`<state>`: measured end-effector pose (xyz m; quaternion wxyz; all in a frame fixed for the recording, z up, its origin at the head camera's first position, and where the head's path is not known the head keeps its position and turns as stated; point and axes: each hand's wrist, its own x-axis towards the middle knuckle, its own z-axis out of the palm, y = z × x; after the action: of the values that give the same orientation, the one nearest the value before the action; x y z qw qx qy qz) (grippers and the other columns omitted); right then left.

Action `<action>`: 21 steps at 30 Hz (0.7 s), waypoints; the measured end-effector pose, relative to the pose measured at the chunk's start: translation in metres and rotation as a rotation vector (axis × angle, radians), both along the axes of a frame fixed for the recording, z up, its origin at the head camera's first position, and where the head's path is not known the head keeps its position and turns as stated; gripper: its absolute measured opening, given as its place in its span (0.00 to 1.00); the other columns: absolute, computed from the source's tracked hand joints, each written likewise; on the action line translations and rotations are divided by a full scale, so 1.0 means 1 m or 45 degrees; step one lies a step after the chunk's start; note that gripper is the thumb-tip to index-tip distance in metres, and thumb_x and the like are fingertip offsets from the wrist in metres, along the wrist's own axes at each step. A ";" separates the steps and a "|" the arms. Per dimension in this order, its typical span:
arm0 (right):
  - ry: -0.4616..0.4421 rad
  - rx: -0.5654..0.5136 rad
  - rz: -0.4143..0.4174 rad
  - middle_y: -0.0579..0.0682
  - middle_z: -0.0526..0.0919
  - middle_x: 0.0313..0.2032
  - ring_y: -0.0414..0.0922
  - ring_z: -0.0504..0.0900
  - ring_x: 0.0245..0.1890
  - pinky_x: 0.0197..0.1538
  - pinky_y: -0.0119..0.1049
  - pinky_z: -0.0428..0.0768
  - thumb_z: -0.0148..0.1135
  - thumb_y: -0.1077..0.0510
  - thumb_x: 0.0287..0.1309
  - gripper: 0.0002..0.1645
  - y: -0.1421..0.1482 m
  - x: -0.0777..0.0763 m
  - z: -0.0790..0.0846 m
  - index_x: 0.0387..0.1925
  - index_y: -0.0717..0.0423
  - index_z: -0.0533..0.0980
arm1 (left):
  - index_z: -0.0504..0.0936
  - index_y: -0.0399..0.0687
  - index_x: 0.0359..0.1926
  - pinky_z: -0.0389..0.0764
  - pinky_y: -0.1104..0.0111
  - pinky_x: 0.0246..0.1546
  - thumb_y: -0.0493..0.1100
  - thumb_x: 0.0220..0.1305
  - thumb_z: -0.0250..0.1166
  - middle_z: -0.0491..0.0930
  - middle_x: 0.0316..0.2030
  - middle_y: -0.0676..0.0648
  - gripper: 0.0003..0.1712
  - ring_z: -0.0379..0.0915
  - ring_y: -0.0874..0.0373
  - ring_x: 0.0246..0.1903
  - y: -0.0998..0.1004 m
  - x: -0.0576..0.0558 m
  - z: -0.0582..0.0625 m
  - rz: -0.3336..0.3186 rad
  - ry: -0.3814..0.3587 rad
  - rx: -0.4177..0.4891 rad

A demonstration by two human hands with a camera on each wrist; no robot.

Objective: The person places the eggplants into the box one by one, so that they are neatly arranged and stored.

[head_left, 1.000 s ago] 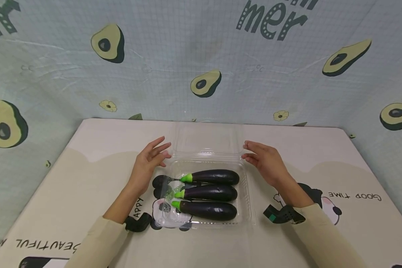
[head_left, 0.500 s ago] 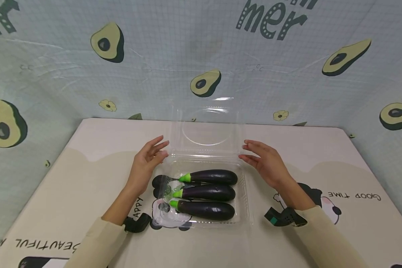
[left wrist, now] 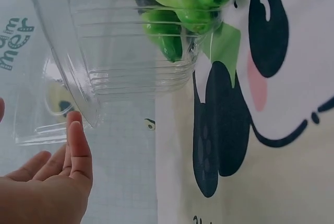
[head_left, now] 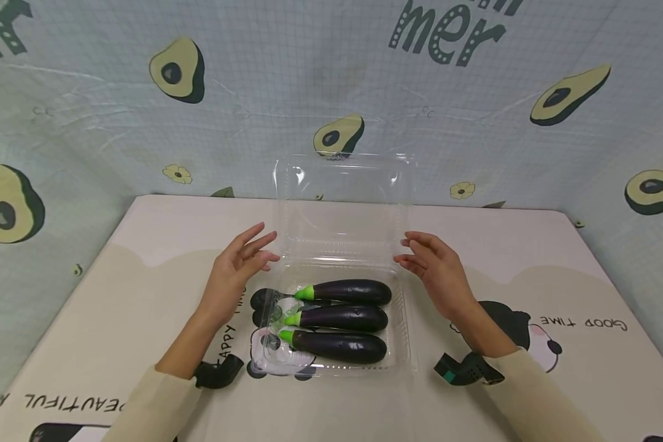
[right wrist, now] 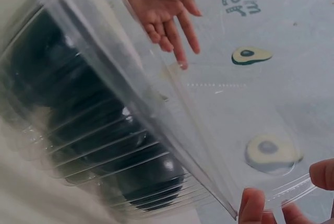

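A clear plastic clamshell box [head_left: 406, 325] lies open on the table, holding three dark purple eggplants [head_left: 345, 317] side by side, green caps to the left. Its lid [head_left: 342, 230] stands raised at the far side. My left hand [head_left: 234, 267] is at the back left corner, fingers spread; its thumb is at or very near the hinge edge. At the back right corner is my right hand [head_left: 439, 270], fingers extended and thumb by the hinge. The left wrist view shows the green caps [left wrist: 177, 10] through the wall; the right wrist view shows fingertips [right wrist: 253, 203] beside the lid corner.
The table cover [head_left: 160, 307] carries printed cartoons and lettering. An avocado-print curtain [head_left: 243, 135] hangs right behind the table, close to the lid's top edge. Black wrist mounts [head_left: 219, 371] sit on both forearms.
The lid has swung up from a low, laid-back position to a raised one. The box has shifted slightly left. My left hand has drawn a little left; the right hand has stayed nearly in place.
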<state>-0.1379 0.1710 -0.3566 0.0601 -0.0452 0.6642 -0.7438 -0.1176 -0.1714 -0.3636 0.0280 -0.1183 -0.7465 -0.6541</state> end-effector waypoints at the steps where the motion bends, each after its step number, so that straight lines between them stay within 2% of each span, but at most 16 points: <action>1: 0.016 -0.004 -0.006 0.60 0.70 0.52 0.44 0.81 0.43 0.53 0.33 0.77 0.51 0.51 0.70 0.33 0.000 0.001 -0.001 0.63 0.72 0.59 | 0.57 0.43 0.71 0.75 0.73 0.49 0.39 0.71 0.55 0.68 0.64 0.40 0.31 0.77 0.57 0.48 0.000 0.000 0.000 -0.006 -0.002 0.017; 8: 0.099 -0.042 -0.018 0.55 0.72 0.50 0.45 0.82 0.44 0.51 0.33 0.78 0.50 0.49 0.70 0.31 -0.002 0.005 -0.004 0.60 0.73 0.60 | 0.55 0.41 0.71 0.71 0.71 0.56 0.38 0.72 0.53 0.67 0.64 0.37 0.31 0.75 0.55 0.54 0.001 0.005 0.000 -0.029 -0.023 0.141; 17: 0.173 -0.079 -0.009 0.57 0.71 0.50 0.49 0.80 0.47 0.52 0.34 0.77 0.46 0.49 0.72 0.20 -0.005 0.008 -0.006 0.53 0.60 0.68 | 0.54 0.38 0.71 0.69 0.67 0.58 0.35 0.72 0.51 0.64 0.63 0.31 0.30 0.72 0.50 0.57 0.002 0.009 0.001 -0.074 0.026 0.264; 21: 0.187 -0.081 -0.001 0.57 0.71 0.51 0.49 0.79 0.48 0.53 0.33 0.76 0.47 0.48 0.72 0.21 -0.006 0.009 -0.007 0.53 0.61 0.68 | 0.54 0.38 0.71 0.68 0.67 0.59 0.34 0.72 0.51 0.63 0.63 0.29 0.30 0.72 0.50 0.58 0.002 0.009 0.000 -0.080 0.047 0.279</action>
<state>-0.1290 0.1654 -0.3634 0.0095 -0.1014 0.6428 -0.7592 -0.1084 -0.1692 -0.3633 0.0341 -0.1500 -0.6659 -0.7300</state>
